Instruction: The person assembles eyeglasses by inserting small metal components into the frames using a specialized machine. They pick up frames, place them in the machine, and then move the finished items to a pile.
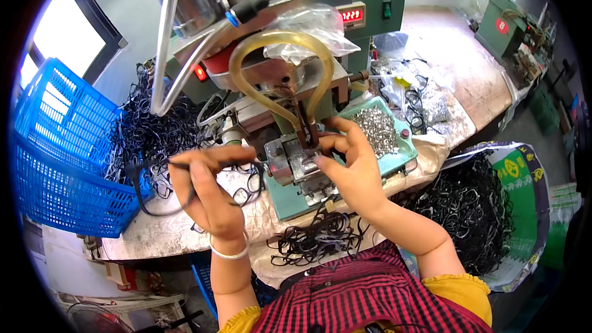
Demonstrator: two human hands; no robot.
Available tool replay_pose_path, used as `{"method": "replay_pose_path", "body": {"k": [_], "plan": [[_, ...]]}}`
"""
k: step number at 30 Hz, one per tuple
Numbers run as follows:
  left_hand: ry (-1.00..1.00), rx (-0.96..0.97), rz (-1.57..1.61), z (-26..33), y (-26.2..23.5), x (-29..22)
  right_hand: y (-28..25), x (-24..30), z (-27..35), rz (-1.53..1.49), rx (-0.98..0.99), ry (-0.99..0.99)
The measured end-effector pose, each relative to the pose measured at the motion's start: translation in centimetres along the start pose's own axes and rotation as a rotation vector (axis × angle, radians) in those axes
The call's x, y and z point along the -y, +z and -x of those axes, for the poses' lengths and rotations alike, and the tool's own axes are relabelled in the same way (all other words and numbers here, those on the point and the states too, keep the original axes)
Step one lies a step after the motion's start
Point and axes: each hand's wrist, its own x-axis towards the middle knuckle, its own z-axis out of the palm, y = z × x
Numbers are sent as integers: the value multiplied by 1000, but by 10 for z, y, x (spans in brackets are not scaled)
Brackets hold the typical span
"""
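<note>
My left hand (213,188) is closed on a black eyeglass frame (143,194), whose dark rim hangs out to the left of the fingers. The fingertips point toward the metal fixture (302,163) of a green bench machine (376,0). At that fixture, just below the machine's working head, the fingers of my right hand (354,163) are bent together around a spot by the two upright pins. What they pinch, if anything, is too small or hidden to make out. A loop of yellowish hose (280,36) arches above the fixture.
A green tray of small metal parts (377,129) sits right of the fixture. Black frames lie in a heap (163,120) beside a blue basket (68,148), in a pile (320,237) at the table's front edge, and in a large sack (475,209) on the right.
</note>
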Motion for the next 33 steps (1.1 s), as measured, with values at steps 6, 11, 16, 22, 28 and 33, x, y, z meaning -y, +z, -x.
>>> {"method": "replay_pose_path", "body": {"k": [6, 11, 16, 22, 28, 33], "plan": [[-1086, 592, 772, 69, 21, 10, -62, -45, -22, 817, -8, -310], [-1301, 405, 830, 76, 52, 22, -135, -102, -21, 1191, -242, -234], [-1409, 179, 706, 76, 63, 13, -122, -138, -29, 1225, -326, -330], [-1125, 615, 320, 94, 5, 65, -104, -130, -20, 790, -357, -265], [-253, 667, -1158, 124, -115, 87, -137, -95, -8, 106, -416, 5], [-264, 1094, -1484, 138, -142, 122, -99, -135, -38, 20, -443, -71]]}}
